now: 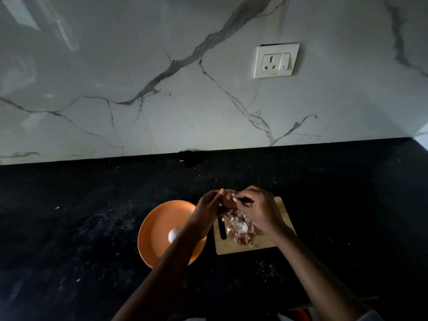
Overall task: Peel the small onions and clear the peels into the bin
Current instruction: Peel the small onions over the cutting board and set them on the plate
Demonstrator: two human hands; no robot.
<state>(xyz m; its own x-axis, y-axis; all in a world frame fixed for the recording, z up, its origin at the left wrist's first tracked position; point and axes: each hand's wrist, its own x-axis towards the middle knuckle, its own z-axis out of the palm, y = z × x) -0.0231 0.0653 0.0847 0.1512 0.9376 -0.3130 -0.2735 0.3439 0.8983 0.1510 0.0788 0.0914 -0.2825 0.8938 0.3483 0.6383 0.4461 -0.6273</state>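
While the person stood at the dark tabletop (92, 216), both hands were raised just above the far edge of the wooden cutting board (283, 212). The left hand (208, 208) curled its fingers around a small onion (225, 200), and the right hand (259, 208) pinched at the onion's top, seemingly tugging a strip of skin; whether it also held a thin tool I could not tell in that dim light. A heap of pinkish peels (240, 230) lay in the middle of the board, with a dark knife (222, 230) along the board's left edge. Just left of the board sat an orange plate (157, 218) carrying one pale peeled onion (173, 235), partly hidden by the left forearm. A white wall socket (275, 60) was set in the marble wall behind. No bin showed anywhere.

By my reckoning the onion was light, firm and small enough to roll in the fingers. Its outer skin would be dry, papery and quick to tear into scraps, while the layer beneath would be slick. The best hold looked to be around the onion's middle with one hand, lifting the skin from the tip or root end with the other. The peels would scatter easily, so gathering them would want a cupped hand or a tipped board.
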